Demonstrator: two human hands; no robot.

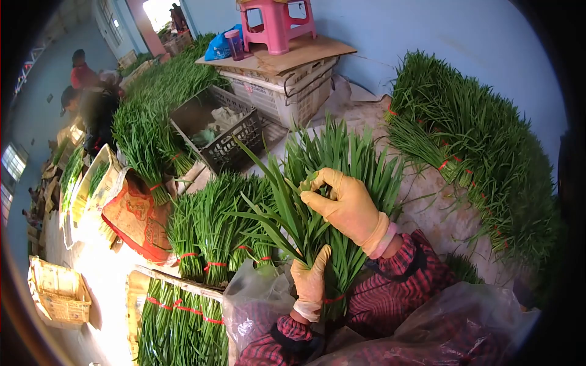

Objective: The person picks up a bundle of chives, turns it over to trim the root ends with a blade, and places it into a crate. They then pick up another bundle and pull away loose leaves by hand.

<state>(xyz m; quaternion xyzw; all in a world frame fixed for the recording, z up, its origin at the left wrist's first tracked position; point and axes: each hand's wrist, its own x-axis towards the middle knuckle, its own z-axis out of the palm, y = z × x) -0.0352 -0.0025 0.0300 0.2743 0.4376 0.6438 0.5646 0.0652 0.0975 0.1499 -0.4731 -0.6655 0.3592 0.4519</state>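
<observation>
My left hand [309, 282], in a pale yellow glove, is closed around the lower part of a loose bunch of long, flat green leafy stems [285, 210]. Above it, my right hand [349, 210], gloved too, pinches a small piece of green leaf [309, 180] between thumb and fingertips. Just behind both hands stands a fuller bundle of the same greens [342, 149], fanned upward, with a red band low down near my lap. Clear plastic sheeting [464, 323] covers my lap and part of my checked sleeves.
Red-banded green bundles [210, 229] stand at left, others [470, 140] lie along the right wall. Ahead are a black crate [232, 137], a white crate [299, 97] under a board and a pink stool [278, 27]. A yellow basket [61, 293] sits lower left; people [91, 110] are further back.
</observation>
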